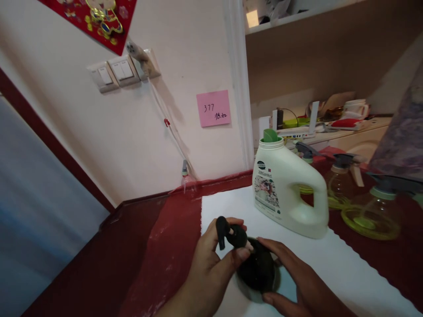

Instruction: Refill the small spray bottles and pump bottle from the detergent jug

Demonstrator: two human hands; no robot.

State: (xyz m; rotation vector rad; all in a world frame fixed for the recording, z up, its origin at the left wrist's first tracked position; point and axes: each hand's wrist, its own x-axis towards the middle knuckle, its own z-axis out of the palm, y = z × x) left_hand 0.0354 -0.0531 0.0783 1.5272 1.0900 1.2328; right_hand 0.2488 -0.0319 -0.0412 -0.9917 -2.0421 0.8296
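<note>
A black spray-pump head point(246, 255) with a trigger and a round dark cap sits over the white sheet point(330, 264) in front of me. My left hand point(211, 264) is closed around its trigger end, thumb pressed on top. My right hand point(297, 281) curls around the round cap from the right and below. A cream detergent jug point(287, 189) with a green cap and a side handle stands just behind the hands.
Clear spray bottles with yellowish liquid point(373, 211) stand at the right on the dark red tabletop point(139, 264). A pink note point(213, 108), wall switches point(115, 72) and a hanging cable are on the wall. A cluttered shelf point(330, 123) runs behind the jug.
</note>
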